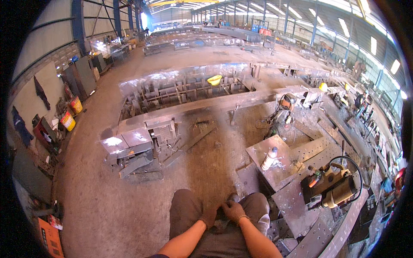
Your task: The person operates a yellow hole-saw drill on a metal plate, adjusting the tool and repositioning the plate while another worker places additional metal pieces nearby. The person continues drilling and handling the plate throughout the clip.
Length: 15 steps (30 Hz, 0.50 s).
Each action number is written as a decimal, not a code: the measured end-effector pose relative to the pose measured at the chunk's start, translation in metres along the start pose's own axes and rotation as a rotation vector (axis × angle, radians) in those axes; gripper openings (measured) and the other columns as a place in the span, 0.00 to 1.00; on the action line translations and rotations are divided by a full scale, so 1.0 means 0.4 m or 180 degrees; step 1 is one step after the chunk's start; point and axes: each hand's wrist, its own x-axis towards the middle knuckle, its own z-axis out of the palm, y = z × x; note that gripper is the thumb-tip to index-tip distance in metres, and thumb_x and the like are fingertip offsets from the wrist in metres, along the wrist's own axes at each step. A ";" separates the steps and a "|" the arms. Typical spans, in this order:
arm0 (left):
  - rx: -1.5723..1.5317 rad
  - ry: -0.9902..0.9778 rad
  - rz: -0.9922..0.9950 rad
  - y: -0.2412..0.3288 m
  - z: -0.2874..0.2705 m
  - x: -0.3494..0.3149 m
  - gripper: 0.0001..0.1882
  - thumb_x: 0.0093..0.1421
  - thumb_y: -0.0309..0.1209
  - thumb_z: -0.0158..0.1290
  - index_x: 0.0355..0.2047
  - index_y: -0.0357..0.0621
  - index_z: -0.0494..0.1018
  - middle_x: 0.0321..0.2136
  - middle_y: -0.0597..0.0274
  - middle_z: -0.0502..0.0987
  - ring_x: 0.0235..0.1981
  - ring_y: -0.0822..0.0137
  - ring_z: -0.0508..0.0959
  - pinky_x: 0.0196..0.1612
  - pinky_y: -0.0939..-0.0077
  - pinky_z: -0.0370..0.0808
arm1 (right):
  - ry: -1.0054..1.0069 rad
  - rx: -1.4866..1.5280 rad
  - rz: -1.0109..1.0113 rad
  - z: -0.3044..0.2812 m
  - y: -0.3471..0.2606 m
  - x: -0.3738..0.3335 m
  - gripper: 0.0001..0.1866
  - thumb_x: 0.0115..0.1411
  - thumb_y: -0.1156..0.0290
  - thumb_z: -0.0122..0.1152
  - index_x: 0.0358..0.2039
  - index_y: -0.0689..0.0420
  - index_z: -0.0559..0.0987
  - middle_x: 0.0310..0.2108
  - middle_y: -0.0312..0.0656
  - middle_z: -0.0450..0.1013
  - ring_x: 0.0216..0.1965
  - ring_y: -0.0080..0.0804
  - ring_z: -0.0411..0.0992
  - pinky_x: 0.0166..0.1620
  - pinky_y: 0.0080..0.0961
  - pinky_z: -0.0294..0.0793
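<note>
I am seated, with my forearms over my dark trousers (185,210). My left hand (209,217) and my right hand (233,211) look gloved in dark brown and come together between my knees. The fingers of both are drawn in and closed; whether anything small is held in them is hidden. To the right of my knees, a drilling machine (337,185) with a tan motor and black cable stands on steel plates. A pale bottle with a dark cap (269,158) stands upright on a steel plate (260,150) ahead of it, apart from my hands.
Ahead lies a long steel beam (198,103) with scrap pieces around its near end. A yellow hard hat (214,80) rests beyond it. A welding machine (285,114) with cables stands ahead right. Punched steel plates (312,234) and shavings cover the right side; yellow buckets (68,121) line the left wall.
</note>
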 end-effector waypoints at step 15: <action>-0.1290 -0.0344 -0.0395 -0.005 0.030 0.040 0.29 0.70 0.26 0.56 0.72 0.47 0.71 0.68 0.52 0.77 0.66 0.53 0.77 0.72 0.56 0.73 | -0.0153 0.0064 -0.0066 0.004 0.038 0.016 0.31 0.72 0.43 0.58 0.56 0.59 0.87 0.55 0.59 0.83 0.59 0.60 0.81 0.63 0.47 0.78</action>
